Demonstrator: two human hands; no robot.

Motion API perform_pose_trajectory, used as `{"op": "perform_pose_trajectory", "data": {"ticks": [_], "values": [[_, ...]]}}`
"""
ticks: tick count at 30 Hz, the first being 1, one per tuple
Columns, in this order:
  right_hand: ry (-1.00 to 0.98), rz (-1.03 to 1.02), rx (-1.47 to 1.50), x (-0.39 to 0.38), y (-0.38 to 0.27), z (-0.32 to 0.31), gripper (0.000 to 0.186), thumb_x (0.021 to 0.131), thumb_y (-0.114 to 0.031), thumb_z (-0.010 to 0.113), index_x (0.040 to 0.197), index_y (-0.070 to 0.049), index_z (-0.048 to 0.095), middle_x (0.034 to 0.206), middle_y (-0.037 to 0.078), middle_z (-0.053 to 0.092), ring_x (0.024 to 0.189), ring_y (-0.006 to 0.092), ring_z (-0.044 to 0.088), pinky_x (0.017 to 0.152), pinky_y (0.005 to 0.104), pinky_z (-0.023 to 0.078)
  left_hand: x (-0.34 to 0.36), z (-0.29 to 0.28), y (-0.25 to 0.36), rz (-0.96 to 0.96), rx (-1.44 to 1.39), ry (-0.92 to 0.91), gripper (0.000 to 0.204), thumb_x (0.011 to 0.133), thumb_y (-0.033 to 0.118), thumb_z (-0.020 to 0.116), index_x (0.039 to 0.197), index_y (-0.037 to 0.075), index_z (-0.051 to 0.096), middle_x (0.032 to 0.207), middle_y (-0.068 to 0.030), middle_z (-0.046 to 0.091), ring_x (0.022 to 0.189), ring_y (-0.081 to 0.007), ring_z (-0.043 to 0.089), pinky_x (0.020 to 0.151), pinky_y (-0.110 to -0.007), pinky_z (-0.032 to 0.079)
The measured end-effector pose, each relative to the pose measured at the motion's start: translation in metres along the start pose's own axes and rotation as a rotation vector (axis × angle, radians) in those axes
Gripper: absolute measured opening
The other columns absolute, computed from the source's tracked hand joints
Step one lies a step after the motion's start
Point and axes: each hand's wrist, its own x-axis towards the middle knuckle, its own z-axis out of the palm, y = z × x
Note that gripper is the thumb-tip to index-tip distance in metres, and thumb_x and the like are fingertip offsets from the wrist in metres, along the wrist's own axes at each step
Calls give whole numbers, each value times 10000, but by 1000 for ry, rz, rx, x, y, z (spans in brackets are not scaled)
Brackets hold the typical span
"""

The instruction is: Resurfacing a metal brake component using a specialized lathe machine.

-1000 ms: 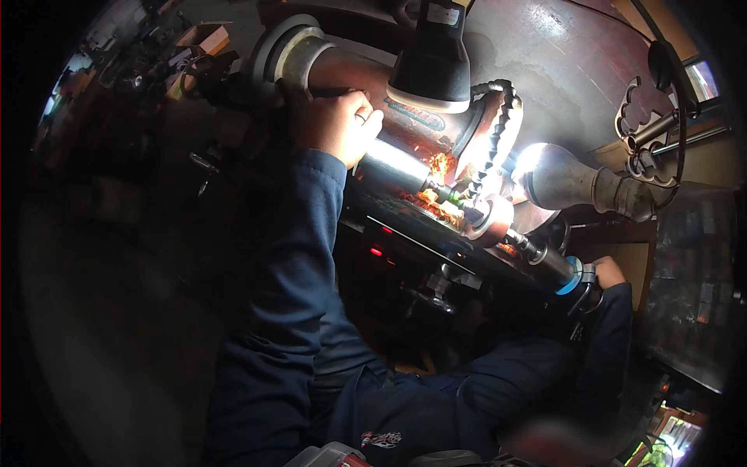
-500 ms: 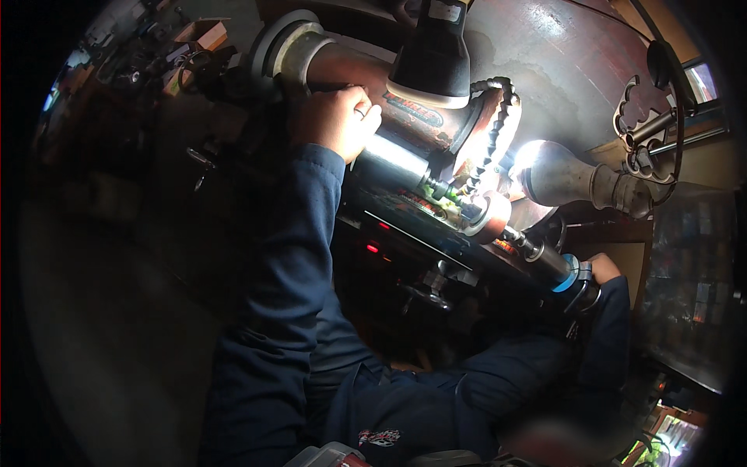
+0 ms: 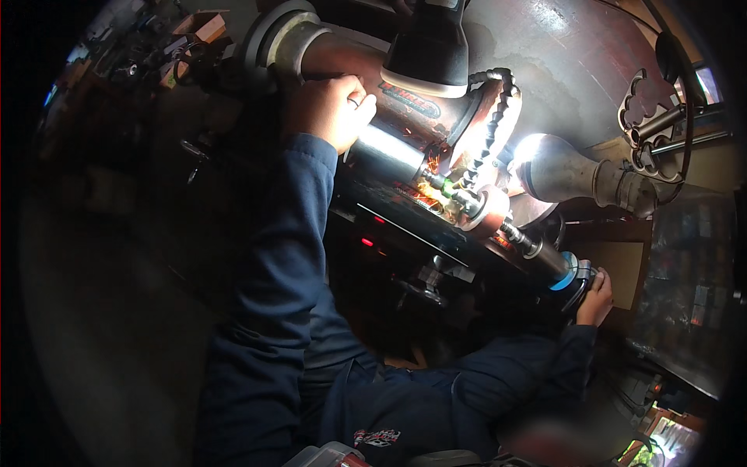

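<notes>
While sparks [image 3: 433, 165] fly at the point where the small grinding tip [image 3: 442, 187] meets the work, the left hand [image 3: 331, 109] lies curled, fingers pressed together, over the rusty cylindrical housing [image 3: 342, 61] of the machine, just beside the bright steel cylinder [image 3: 387, 151] that runs down toward the contact point; a ring shows on one finger. The right hand [image 3: 595, 296] is closed around the dark knob with a blue ring [image 3: 569, 274] at the lower end of the long spindle assembly [image 3: 537, 251], well apart from the left hand, so the two hands sit at opposite ends of one slanted axis. A segmented black hose [image 3: 492, 140] arches over the sparking zone, and a lamp with a conical shade [image 3: 554, 167] throws its light on it from the right. A black motor-like body [image 3: 433, 47] stands above the housing, and a large curved brown metal plate [image 3: 568, 62] fills the background. Small red indicator lights [image 3: 367, 241] glow on the dark machine bed [image 3: 405, 222] below. The step in hand appears to be fine grinding under hand feed. To do it well, the right hand should probably turn its knob slowly and evenly, keeping the spark stream short and steady, while the left hand stays braced on the housing, clear of the bright cylinder and of the sparks. Both blue sleeves [image 3: 284, 257] should be kept away from any moving parts.
</notes>
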Motion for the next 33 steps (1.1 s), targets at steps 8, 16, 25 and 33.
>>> {"op": "perform_pose_trajectory", "data": {"ticks": [8,16,25,33], "values": [[417,25,162,-38,-10,20,375,1020,-311,427,1169,-23,617,1121,191,656,992,355,643,855,410,500,1,1,3,-1,5,-39,197,800,241,729,774,64,645,699,-109,670,666,-255,687,616,-351,533],[529,106,338,-65,-13,40,434,1032,-318,359,1256,20,513,1072,253,641,976,366,648,830,397,519,2,2,-1,48,-31,-28,204,798,245,730,772,64,640,666,-112,648,620,-254,662,588,-349,514],[582,185,462,-78,9,71,521,1029,-376,368,1136,122,480,1051,318,568,944,436,571,816,467,432,3,3,0,31,-28,-45,220,790,231,737,751,45,626,603,-91,584,536,-210,577,542,-339,465],[626,-90,321,-100,68,133,639,841,25,452,1434,101,229,1369,318,407,1264,421,452,1090,454,327,0,-1,5,-16,-79,-85,217,801,226,728,792,32,631,654,-118,621,592,-243,624,572,-357,479]]}}
